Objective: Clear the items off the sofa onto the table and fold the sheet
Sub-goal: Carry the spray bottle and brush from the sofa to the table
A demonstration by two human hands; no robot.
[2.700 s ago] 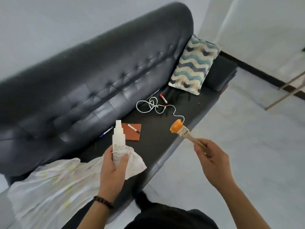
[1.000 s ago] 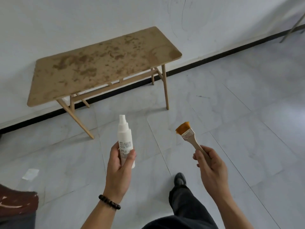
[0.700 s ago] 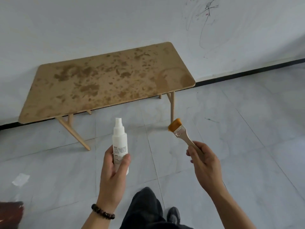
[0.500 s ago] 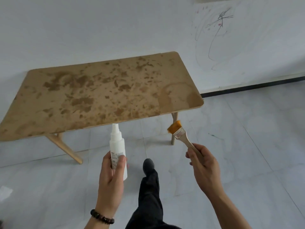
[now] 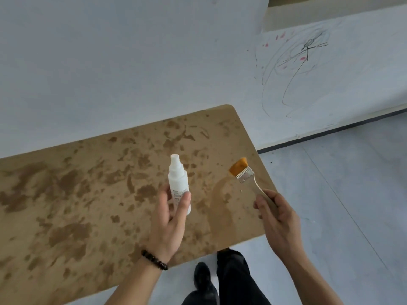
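My left hand (image 5: 168,223) grips a white spray bottle (image 5: 178,181) upright, above the right half of the stained wooden table (image 5: 77,194). In my right hand (image 5: 278,219) is the wooden handle of a paintbrush (image 5: 243,172), its orange bristles pointing up and away over the table's right end. Both things hang in the air above the tabletop. The sofa and the sheet are out of sight.
The table stands against a white wall (image 5: 132,62) that has scribbles on its right part. Grey floor tiles (image 5: 341,205) lie to the right of the table. My legs and a black shoe (image 5: 202,280) are at the table's near edge.
I turned from the sofa and walked up to the table. Both hands, with the bottle and the brush, have gone from over the floor to over the tabletop.
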